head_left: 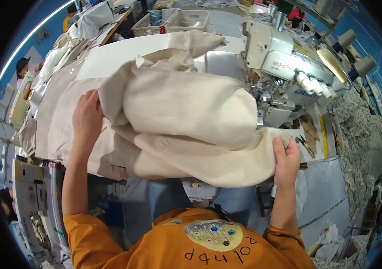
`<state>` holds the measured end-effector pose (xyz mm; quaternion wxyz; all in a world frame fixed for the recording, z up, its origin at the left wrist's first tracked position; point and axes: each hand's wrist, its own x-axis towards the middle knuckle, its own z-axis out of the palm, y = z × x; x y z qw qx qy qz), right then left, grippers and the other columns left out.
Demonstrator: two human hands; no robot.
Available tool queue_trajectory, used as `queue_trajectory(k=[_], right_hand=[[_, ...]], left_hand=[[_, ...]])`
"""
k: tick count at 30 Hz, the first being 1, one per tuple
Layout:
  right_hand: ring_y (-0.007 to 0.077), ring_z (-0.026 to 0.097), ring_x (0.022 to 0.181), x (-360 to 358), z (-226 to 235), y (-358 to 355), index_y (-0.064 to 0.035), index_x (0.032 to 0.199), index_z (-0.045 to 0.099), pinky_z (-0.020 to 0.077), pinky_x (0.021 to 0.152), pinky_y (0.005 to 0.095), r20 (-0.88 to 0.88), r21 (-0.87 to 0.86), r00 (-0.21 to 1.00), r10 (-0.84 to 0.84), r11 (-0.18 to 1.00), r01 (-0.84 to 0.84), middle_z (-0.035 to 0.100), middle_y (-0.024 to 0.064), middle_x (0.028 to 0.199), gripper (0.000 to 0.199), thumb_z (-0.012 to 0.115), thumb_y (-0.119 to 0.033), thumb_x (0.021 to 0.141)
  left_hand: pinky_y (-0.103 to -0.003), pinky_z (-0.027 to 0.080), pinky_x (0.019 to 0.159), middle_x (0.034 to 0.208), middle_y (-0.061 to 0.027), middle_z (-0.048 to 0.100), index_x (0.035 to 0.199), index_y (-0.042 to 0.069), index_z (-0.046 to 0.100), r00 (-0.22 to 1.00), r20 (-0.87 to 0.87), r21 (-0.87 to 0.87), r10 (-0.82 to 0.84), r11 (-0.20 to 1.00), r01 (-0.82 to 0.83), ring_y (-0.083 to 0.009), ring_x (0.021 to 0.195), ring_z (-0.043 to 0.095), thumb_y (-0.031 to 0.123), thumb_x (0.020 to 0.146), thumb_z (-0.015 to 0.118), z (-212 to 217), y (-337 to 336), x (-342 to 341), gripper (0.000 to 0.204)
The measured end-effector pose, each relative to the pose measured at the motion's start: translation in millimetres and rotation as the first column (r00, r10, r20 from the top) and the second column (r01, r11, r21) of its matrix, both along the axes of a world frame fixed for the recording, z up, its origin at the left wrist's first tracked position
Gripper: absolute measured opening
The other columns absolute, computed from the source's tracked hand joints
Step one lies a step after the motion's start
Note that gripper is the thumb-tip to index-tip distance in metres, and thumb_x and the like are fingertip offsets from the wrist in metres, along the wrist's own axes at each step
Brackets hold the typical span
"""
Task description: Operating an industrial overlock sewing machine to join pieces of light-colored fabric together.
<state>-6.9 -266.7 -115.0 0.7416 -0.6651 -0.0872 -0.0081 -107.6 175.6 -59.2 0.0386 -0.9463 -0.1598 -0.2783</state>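
A large beige fabric piece (pixel 186 103) hangs bunched and folded between my two hands, partly over the table's front edge. My left hand (pixel 88 112) is closed on its left side, fingertips hidden behind the cloth. At the lower right, my right hand (pixel 287 157) pinches the fabric's corner between thumb and fingers. Just beyond the cloth on the right stands a white overlock sewing machine (pixel 274 58); the fabric's right edge lies close to its needle area. More beige cloth (pixel 61 107) is spread under and left of my left hand.
Scissors (pixel 306 145) and a yellow ruler (pixel 323 134) lie right of my right hand. Thread cones (pixel 363 66) stand behind the machine. Plastic baskets (pixel 186 20) sit at the table's far side. Grey patterned fabric (pixel 361 139) is heaped at right. Other people work at far left.
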Motion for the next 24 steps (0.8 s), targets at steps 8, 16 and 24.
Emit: queue_trajectory(k=[8, 16, 24], right_hand=[[0.0072, 0.059, 0.088, -6, 11, -22, 0.0018, 0.108, 0.061, 0.0484, 0.079, 0.0232, -0.021, 0.097, 0.994, 0.105, 0.99, -0.102, 0.066, 0.004, 0.101, 0.019, 0.061, -0.013, 0.096], [0.0083, 0.059, 0.089, -15, -5, -15, 0.0028, 0.11, 0.06, 0.0477, 0.08, 0.0227, 0.197, -0.04, 0.973, -0.12, 0.991, 0.131, 0.066, 0.0045, 0.102, 0.019, 0.06, -0.011, 0.097], [0.0081, 0.059, 0.085, -7, 1, -4, 0.003, 0.108, 0.061, 0.0478, 0.079, 0.0233, 0.128, -0.042, 0.988, -0.091, 0.994, 0.097, 0.066, 0.0031, 0.098, 0.018, 0.058, -0.011, 0.097]], left_hand=[[-0.039, 0.05, 0.07, 0.087, -0.0122, 0.067, 0.098, 0.012, 0.073, 0.972, 0.234, -0.103, -0.005, 0.994, 0.029, -0.0318, 0.078, 0.065, 0.022, 0.091, 0.06, 31, 58, 49, 0.017], [-0.035, 0.047, 0.083, 0.098, -0.013, 0.066, 0.111, 0.004, 0.062, 0.874, 0.481, -0.479, -0.064, 0.816, 0.323, -0.0266, 0.093, 0.063, 0.038, 0.093, 0.061, 27, 49, 85, 0.039], [-0.029, 0.046, 0.081, 0.103, -0.011, 0.067, 0.109, 0.002, 0.068, 0.816, -0.08, -0.479, -0.573, 0.74, 0.472, -0.0214, 0.091, 0.061, 0.03, 0.092, 0.066, -19, -37, 31, 0.034]])
